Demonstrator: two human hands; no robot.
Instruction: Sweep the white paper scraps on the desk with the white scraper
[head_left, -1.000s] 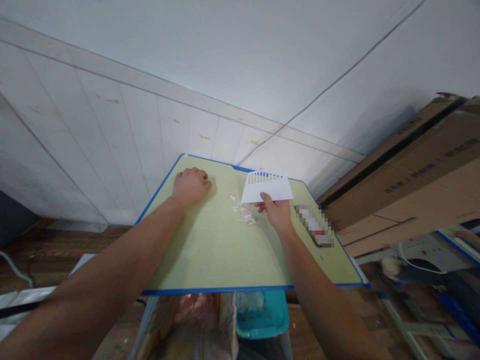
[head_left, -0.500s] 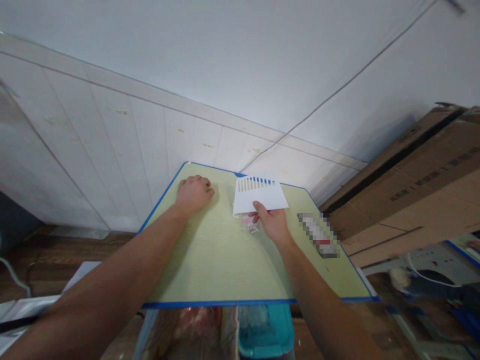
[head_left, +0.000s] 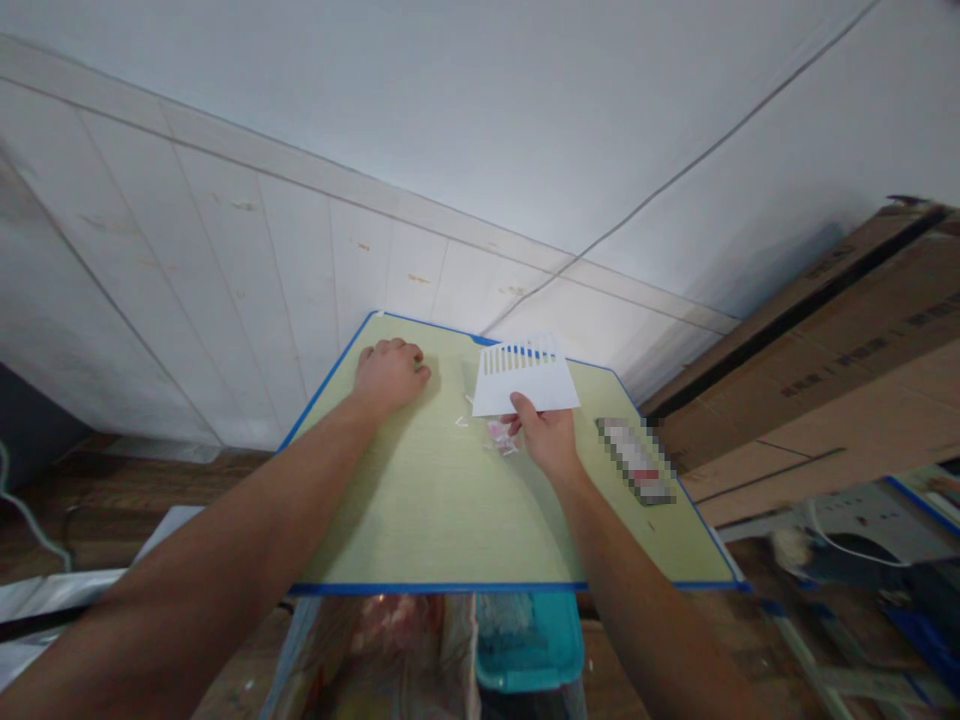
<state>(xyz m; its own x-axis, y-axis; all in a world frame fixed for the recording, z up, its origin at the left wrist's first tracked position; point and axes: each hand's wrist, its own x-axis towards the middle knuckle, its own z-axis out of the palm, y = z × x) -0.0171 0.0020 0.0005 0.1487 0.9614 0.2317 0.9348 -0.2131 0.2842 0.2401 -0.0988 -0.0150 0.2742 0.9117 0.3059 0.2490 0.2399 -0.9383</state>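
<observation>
My right hand pinches the near edge of a white slotted card, thumb on top and fingers below. A row of narrow slots runs along the card's far side, and the card is held tilted over the table. Beneath its near edge lie a small pinkish piece and several tiny white scraps, too small to make out. My left hand rests on the table's far left part, fingers curled inward; whatever may be inside them is hidden.
The pale green table has a blue edge and stands against a white panelled wall. On its right lies a blurred-out flat object. Large cardboard boxes lean at the right. Below the front edge is a turquoise bin.
The view has shifted slightly. The card has tilted a little and lifted away, so more white scraps show on the table beside it. My left hand stays in place.
</observation>
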